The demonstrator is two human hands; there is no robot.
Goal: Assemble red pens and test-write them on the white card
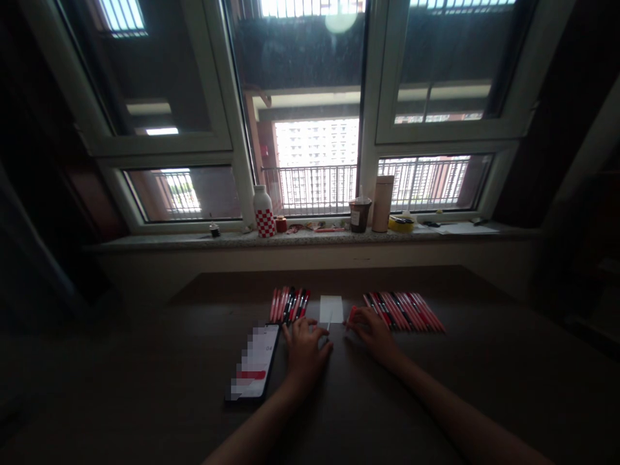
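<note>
My left hand (304, 349) rests on the dark table (145, 387), fingers curled round a thin white stick-like thing (329, 323) that reaches to a small white paper card (331, 308). My right hand (372, 330) lies just right of the card, fingers closed on a red pen (351, 317). A small row of red and black pens (289, 303) lies beyond my left hand. A longer row of red pens (407, 311) lies by my right hand.
A phone (254, 370) with a lit screen lies left of my left hand. On the window sill (169, 242) stand a red-checked bottle (264, 211), a drink cup (360, 214), a tall beige tumbler (382, 203), a yellow tape roll (402, 223) and papers (465, 227).
</note>
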